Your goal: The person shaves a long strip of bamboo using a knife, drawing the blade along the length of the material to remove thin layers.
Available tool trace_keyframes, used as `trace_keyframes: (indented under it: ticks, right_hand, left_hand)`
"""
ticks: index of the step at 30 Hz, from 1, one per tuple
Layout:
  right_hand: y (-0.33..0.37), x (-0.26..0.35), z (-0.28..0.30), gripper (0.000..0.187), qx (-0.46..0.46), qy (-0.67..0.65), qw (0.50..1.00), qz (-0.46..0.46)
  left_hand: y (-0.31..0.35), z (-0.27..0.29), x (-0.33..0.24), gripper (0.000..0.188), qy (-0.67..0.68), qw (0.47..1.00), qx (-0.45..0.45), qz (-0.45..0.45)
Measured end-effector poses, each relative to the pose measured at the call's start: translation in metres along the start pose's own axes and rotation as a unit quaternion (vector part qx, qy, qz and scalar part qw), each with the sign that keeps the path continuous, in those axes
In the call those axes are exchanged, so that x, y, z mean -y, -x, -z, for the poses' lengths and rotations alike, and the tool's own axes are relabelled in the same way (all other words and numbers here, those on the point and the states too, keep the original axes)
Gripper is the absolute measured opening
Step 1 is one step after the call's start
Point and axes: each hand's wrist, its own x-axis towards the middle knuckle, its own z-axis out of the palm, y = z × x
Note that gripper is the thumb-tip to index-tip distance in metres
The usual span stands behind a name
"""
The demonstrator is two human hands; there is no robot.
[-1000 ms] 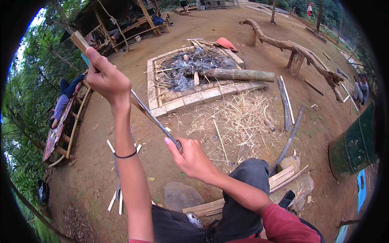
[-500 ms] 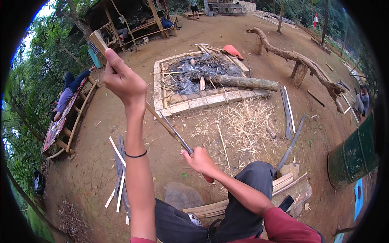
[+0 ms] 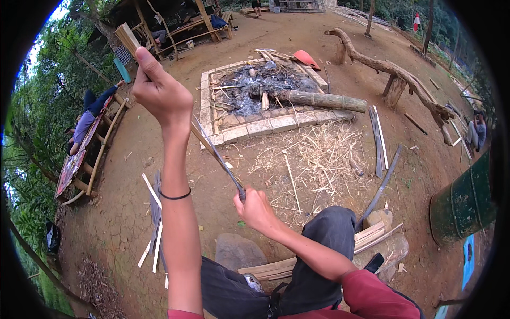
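My left hand (image 3: 162, 95), raised at the left, is closed on a split bamboo strip (image 3: 128, 38). The strip's end juts up past my thumb, and its middle passes behind my wrist. Lower down, my right hand (image 3: 257, 213) grips a knife (image 3: 229, 173) whose handle is mostly covered by my fingers. The blade points up and left, lying along the lower part of the strip. From here I cannot tell whether its edge touches the bamboo. Pale shavings (image 3: 329, 154) are heaped on the dirt beyond my right hand.
A stone-edged fire pit (image 3: 260, 129) with ash and a charred bamboo pole (image 3: 324, 102) lies ahead. Split bamboo pieces (image 3: 273, 268) rest by my legs, near a flat stone (image 3: 238, 251). At right stand a green drum (image 3: 462, 202) and a log bench (image 3: 377, 65). Someone lies on a bamboo bench (image 3: 103, 151).
My right hand has moved a little up and left with the knife, and the blade's angle has turned steeper. My left hand keeps its hold on the bamboo strip, nearly in place.
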Motion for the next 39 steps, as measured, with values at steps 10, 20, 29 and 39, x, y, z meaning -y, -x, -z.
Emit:
trace_keyframes:
  ticks: [10, 20, 29, 39]
  right_hand:
    - [-0.014, -0.025, 0.015, 0.036, 0.138, -0.252, 0.934, -0.210]
    - [-0.025, 0.035, 0.025, 0.036, -0.003, -0.053, 0.997, 0.049]
    - [-0.020, -0.049, -0.003, 0.034, 0.111, -0.079, 0.978, -0.157]
    - [-0.005, 0.026, 0.036, 0.034, 0.013, -0.068, 0.997, 0.015]
  left_hand:
    - [-0.005, -0.008, 0.006, 0.065, 0.003, 1.000, -0.010, 0.002]
    - [-0.005, -0.008, 0.013, 0.065, 0.020, 0.999, 0.006, 0.028]
    - [0.002, -0.008, 0.000, 0.064, 0.020, 0.999, 0.005, 0.030]
    - [0.005, -0.014, -0.005, 0.064, 0.004, 1.000, 0.001, 0.004]
